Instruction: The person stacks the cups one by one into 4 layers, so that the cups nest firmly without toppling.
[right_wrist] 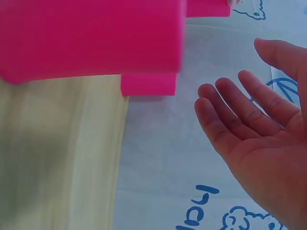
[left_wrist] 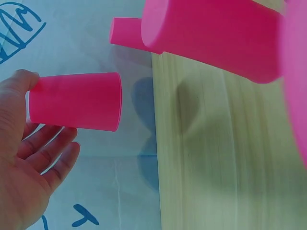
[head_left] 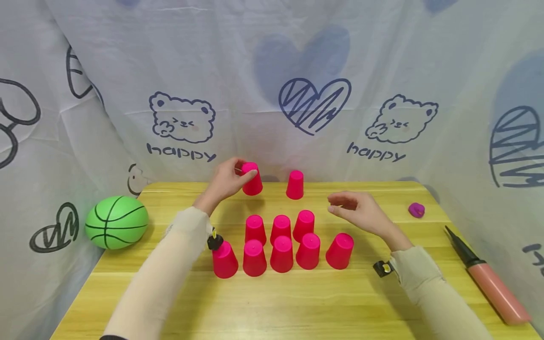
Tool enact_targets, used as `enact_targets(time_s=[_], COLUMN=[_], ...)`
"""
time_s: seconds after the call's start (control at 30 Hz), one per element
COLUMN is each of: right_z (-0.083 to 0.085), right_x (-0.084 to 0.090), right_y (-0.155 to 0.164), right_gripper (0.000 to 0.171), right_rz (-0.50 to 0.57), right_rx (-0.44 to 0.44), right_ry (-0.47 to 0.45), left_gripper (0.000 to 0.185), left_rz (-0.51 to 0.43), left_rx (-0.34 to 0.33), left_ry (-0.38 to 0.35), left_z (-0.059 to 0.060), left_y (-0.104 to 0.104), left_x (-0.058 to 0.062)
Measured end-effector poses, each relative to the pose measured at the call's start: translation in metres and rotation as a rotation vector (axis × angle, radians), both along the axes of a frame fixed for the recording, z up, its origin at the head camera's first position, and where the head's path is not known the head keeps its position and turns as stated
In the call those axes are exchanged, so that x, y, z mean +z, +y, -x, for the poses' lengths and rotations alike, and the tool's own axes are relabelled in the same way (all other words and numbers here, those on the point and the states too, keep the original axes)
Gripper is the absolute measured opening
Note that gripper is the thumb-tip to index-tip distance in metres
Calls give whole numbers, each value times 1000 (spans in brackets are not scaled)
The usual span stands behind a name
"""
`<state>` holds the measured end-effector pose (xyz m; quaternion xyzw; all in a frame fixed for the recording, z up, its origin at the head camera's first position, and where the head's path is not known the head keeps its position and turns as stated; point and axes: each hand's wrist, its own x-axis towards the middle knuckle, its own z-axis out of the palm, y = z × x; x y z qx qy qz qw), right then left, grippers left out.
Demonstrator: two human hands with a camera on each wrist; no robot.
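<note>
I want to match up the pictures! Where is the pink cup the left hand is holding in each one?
Head view: the held cup is upper middle, at the far table edge, pinched by the left hand.
Left wrist view: the cup is at the left, lying sideways in the picture, against the hand.
Right wrist view: I cannot tell which pink cup it is.
Shared landmark: the yellow wooden table.

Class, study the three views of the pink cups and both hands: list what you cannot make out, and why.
1. Head view: whether the cup in the left hand is lifted or touches the table; the angle hides it.
2. Left wrist view: the cup nearest the lens is blurred and cut off by the edge.
3. Right wrist view: a blurred cup fills the top; the right hand is cut off.
4. Head view: the small purple thing is too small to identify.
</note>
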<state>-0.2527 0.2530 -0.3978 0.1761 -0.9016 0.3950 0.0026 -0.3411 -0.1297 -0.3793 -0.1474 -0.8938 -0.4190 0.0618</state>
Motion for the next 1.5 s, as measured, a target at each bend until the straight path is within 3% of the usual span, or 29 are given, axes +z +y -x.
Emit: enact_targets(time_s=[0.43,0.73,0.93,1.17,1.5], right_z=[-37,-53,-60,-64,-64], right_x=[-24,-37,-45,-51,-54], right_y=[24,33,36,38,36], right_gripper=[45,45,47,51,51], right_rz=[15,34,62,88,125], right_rx=[-19,-45,-50,-38,-32], right_ry=[-39,-61,-69,-109,-119], left_gripper=[46,44,43,42,41], left_rz=[74,89,117,126,176], left_rx=[-34,7,19,46,51], left_ry=[-46,-77,-83,-155,-152], left_z=[13,23,29,35,39], left_y=[43,63,72,79,83], left_x=[-1,-3,-8,-21,-28])
